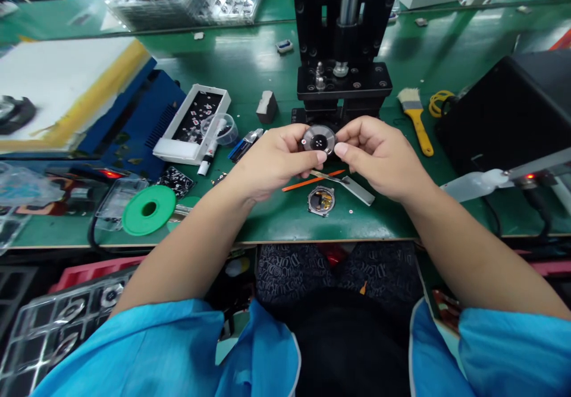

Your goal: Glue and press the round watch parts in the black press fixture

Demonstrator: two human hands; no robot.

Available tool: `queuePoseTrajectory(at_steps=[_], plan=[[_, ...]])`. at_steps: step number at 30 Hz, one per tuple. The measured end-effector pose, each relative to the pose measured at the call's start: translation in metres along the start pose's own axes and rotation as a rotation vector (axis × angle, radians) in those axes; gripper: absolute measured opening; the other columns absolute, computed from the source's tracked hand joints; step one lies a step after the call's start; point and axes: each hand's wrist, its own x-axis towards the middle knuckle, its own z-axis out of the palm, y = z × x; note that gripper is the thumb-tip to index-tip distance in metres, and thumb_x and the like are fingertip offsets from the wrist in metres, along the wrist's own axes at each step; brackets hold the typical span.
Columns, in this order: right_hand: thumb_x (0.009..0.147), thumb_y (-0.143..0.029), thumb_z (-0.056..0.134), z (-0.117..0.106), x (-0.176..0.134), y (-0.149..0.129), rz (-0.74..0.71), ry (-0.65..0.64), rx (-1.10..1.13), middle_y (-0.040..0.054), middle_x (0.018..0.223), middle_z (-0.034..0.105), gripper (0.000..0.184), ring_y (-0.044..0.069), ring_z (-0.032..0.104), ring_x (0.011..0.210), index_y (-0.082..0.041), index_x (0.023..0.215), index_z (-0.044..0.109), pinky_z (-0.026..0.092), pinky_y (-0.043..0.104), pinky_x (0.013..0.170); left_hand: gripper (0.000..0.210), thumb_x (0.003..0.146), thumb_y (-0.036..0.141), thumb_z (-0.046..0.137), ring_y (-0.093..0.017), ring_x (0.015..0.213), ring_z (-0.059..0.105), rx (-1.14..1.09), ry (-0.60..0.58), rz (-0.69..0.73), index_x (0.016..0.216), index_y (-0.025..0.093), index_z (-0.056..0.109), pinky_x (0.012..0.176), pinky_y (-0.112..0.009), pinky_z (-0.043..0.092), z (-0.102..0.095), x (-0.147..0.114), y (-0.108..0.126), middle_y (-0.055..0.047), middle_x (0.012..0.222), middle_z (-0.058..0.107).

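Observation:
My left hand [281, 162] pinches a round watch back cover [319, 140] by its left edge, thumb in front. The cover is dark and glassy, with a black centre bearing small light dots. At its right edge, the thumb and fingertips of my right hand [379, 156] close on the rim. Below the hands an opened watch case [321, 200] lies on the bench, its inner parts exposed. Between it and the hands are an orange stick [292, 186] and a flat metal-handled tool [359, 191]. The fingertips behind the cover are partly hidden.
A black press [343, 81] stands directly behind the hands. To the left are a white tray of small parts [196, 120], a green spool [149, 209] and a blue machine [151, 108]. A brush [417, 122] and a black box [495, 117] are on the right.

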Motion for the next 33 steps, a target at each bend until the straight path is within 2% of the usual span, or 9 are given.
queuePoseTrajectory(at_steps=[4, 9, 16, 28, 33], plan=[[0.090, -0.048, 0.081, -0.0009, 0.0006, -0.0006, 0.004, -0.010, -0.022, 0.0000, 0.082, 0.069, 0.028, 0.014, 0.060, 0.069, -0.022, 0.095, 0.072, 0.046, 0.030, 0.062, 0.031, 0.076, 0.031, 0.096, -0.011, 0.068, 0.056, 0.046, -0.001, 0.008, 0.088, 0.016, 0.072, 0.062, -0.025, 0.045, 0.0005, -0.0018, 0.0002, -0.001, 0.079, 0.067], [0.088, -0.046, 0.076, -0.0035, 0.0003, -0.0044, 0.045, -0.042, -0.113, 0.0001, 0.076, 0.066, 0.027, 0.015, 0.055, 0.071, -0.022, 0.085, 0.065, 0.040, 0.031, 0.064, 0.035, 0.074, 0.035, 0.099, -0.011, 0.072, 0.055, 0.042, 0.057, 0.018, 0.083, 0.016, 0.072, 0.066, -0.026, 0.042, 0.0002, -0.0016, -0.0017, -0.002, 0.080, 0.067], [0.087, -0.053, 0.073, -0.0029, -0.0002, -0.0058, 0.077, -0.159, -0.171, -0.0015, 0.074, 0.064, 0.034, 0.014, 0.053, 0.071, -0.023, 0.078, 0.058, 0.038, 0.031, 0.064, 0.038, 0.079, 0.046, 0.098, -0.015, 0.082, 0.063, 0.095, 0.116, 0.083, 0.090, 0.016, 0.078, 0.076, -0.029, 0.050, -0.0011, 0.0003, -0.0030, -0.005, 0.091, 0.075], [0.087, -0.056, 0.072, -0.0042, -0.0024, -0.0060, 0.071, -0.226, -0.218, -0.0034, 0.072, 0.058, 0.039, 0.012, 0.049, 0.069, -0.022, 0.075, 0.059, 0.037, 0.031, 0.064, 0.033, 0.085, 0.046, 0.089, -0.016, 0.082, 0.063, 0.198, 0.113, 0.053, 0.092, 0.016, 0.077, 0.075, -0.029, 0.051, 0.0017, -0.0016, -0.0009, -0.006, 0.091, 0.077], [0.088, -0.056, 0.073, -0.0047, -0.0028, -0.0052, 0.070, -0.231, -0.234, -0.0033, 0.073, 0.059, 0.039, 0.012, 0.049, 0.069, -0.021, 0.076, 0.061, 0.036, 0.031, 0.064, 0.027, 0.088, 0.041, 0.086, -0.014, 0.072, 0.057, 0.223, 0.098, 0.059, 0.088, 0.016, 0.075, 0.068, -0.028, 0.046, 0.0021, -0.0022, 0.0014, -0.003, 0.080, 0.070]])
